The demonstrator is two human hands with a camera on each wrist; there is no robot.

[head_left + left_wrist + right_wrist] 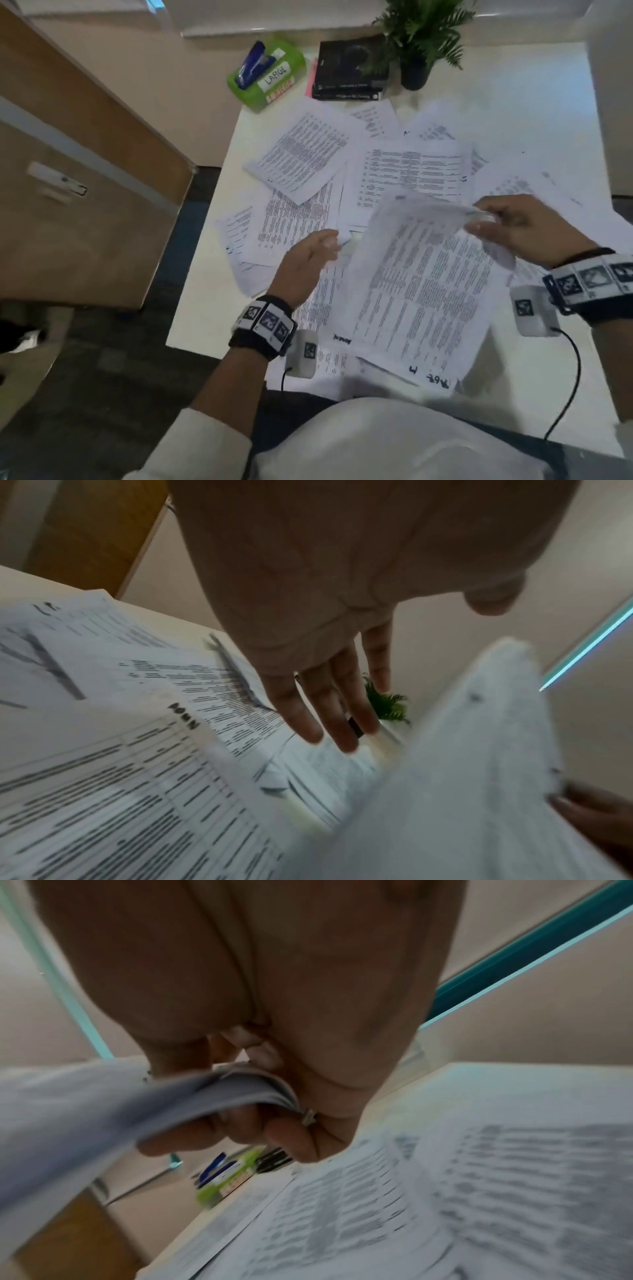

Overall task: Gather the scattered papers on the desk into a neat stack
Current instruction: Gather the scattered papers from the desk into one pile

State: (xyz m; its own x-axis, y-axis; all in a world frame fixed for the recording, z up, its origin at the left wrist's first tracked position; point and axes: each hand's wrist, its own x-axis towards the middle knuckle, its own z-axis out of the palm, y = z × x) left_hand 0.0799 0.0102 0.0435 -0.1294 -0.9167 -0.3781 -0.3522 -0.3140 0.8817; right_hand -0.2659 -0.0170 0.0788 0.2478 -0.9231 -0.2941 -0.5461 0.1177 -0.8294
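The counter [534,113] has a white top and stands against a pale wall [144,72]. A wooden cabinet [78,192] with a metal handle stands left of it. The floor [113,373] is dark carpet with a blue patch.

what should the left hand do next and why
Probably reach forward and pick up the nearest loose sheet. The right hand already grips a bundle by its far corner, lifted off the desk, while the left hand hovers over the pile with straight fingers, holding nothing. Many printed sheets lie scattered and overlapping.
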